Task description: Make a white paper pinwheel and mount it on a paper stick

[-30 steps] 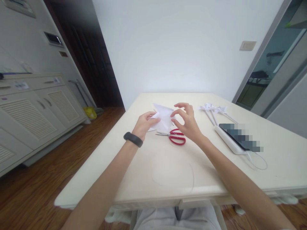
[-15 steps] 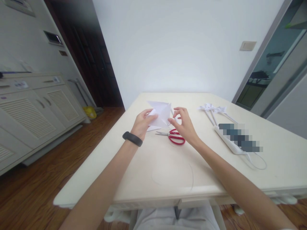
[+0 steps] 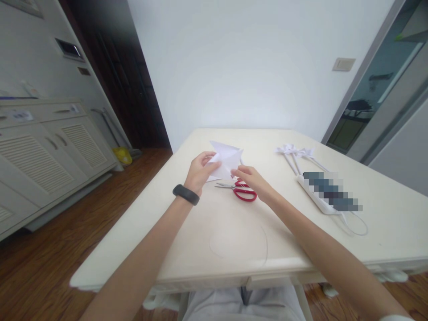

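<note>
My left hand [image 3: 200, 171], with a dark band on its wrist, pinches a folded white paper [image 3: 230, 161] by its left side, thumb on top. The paper is held above the table, with pointed flaps at its corners. My right hand [image 3: 252, 179] has its fingers closed together at the paper's lower right corner; the fingertips are partly hidden. Just below lie scissors [image 3: 245, 196] with red handles, blades toward the left. Another white paper [image 3: 214, 179] shows partly beneath the held one.
At the right of the cream table [image 3: 140, 232] lie white paper flowers [image 3: 290, 150] on thin white stems. Near them is a white item [image 3: 311, 192] with a pixelated dark top and a looped cord [image 3: 363, 232]. A white wall [image 3: 250, 67] stands behind the table.
My right hand has moved in to the paper's lower right corner, its fingers closing from a spread pose. The paper has shifted slightly right and tilted. The camera view has turned slightly.
</note>
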A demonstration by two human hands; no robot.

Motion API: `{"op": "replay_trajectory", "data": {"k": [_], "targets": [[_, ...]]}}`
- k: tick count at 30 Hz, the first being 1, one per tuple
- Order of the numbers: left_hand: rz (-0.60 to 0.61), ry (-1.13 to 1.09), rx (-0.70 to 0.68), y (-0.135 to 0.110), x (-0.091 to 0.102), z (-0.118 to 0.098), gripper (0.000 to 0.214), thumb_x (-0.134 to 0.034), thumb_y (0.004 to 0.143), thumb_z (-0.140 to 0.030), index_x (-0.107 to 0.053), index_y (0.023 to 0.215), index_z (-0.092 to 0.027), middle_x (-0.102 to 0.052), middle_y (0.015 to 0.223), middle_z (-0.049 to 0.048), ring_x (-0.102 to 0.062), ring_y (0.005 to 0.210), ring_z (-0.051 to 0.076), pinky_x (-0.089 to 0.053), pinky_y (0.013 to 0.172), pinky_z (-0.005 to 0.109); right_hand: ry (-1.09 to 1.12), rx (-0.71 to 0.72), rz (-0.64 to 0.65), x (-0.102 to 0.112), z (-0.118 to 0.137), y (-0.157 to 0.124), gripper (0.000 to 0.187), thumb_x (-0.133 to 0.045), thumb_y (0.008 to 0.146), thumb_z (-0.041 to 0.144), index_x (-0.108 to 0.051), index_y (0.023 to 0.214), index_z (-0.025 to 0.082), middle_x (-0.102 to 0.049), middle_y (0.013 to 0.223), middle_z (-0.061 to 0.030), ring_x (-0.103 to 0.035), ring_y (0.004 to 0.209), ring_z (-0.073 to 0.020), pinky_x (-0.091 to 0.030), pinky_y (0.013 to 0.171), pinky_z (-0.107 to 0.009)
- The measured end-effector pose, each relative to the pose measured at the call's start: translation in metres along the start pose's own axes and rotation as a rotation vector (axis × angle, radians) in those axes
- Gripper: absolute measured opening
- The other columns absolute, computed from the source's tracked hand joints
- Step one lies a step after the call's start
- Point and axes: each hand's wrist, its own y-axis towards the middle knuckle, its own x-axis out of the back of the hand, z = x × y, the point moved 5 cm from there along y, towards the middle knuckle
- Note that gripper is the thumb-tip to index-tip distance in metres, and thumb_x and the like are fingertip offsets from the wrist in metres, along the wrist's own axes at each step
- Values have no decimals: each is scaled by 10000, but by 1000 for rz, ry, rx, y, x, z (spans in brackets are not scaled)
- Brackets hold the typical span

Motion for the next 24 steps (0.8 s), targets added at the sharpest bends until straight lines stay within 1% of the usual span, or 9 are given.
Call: {"op": "replay_trajectory", "data": {"k": [2,4,8,11,15,19,24], "targets": [[3,6,-10,-1,-1,-2,304,-665,649,-259,-577,923,-164,-625,900,38,-598,811,175,-456,694,260,49,-23,39,-2,-3,0,270,-485,874,361,-589,927,117,-615,928,-49,-592,828,-157,-476,753,-354],[6,13,-15,-2,-1,-4,302,-664,651,-254,-575,926,-162,-624,893,36,-597,808,175,-453,692,258,95,-40,64,-3,-4,0,255,-498,866,349,-591,917,117,-616,935,-52,-588,856,-162,-467,778,-366],[0,21,-19,-2,-1,-5,292,-657,657,-251,-574,922,-158,-621,900,39,-593,824,178,-451,703,262,168,-65,89,-3,-2,0,214,-517,827,349,-605,795,157,-623,830,-20,-574,840,-152,-438,805,-338],[-11,23,-22,-2,0,-6,288,-658,652,-253,-578,912,-158,-619,916,43,-589,838,184,-452,709,267,204,-73,96,-2,1,-2,204,-540,779,368,-600,732,179,-616,748,-5,-565,782,-150,-428,770,-315],[-28,23,-20,-1,1,-5,285,-661,647,-258,-581,901,-156,-621,917,46,-585,847,189,-451,715,270,241,-72,113,-2,1,-2,196,-575,731,371,-594,712,177,-592,688,-4,-551,724,-154,-420,706,-305],[-37,15,-17,1,2,-4,291,-671,639,-259,-583,897,-156,-625,898,42,-588,828,185,-448,694,259,267,-60,150,-4,-1,0,166,-593,716,336,-584,714,170,-584,710,-3,-538,700,-141,-410,669,-281],[-49,-4,-5,3,5,-1,302,-678,633,-255,-590,906,-158,-631,885,39,-592,804,178,-447,687,255,275,-29,177,-3,1,2,138,-607,716,303,-598,736,167,-606,778,-15,-544,718,-135,-411,677,-271]]}}
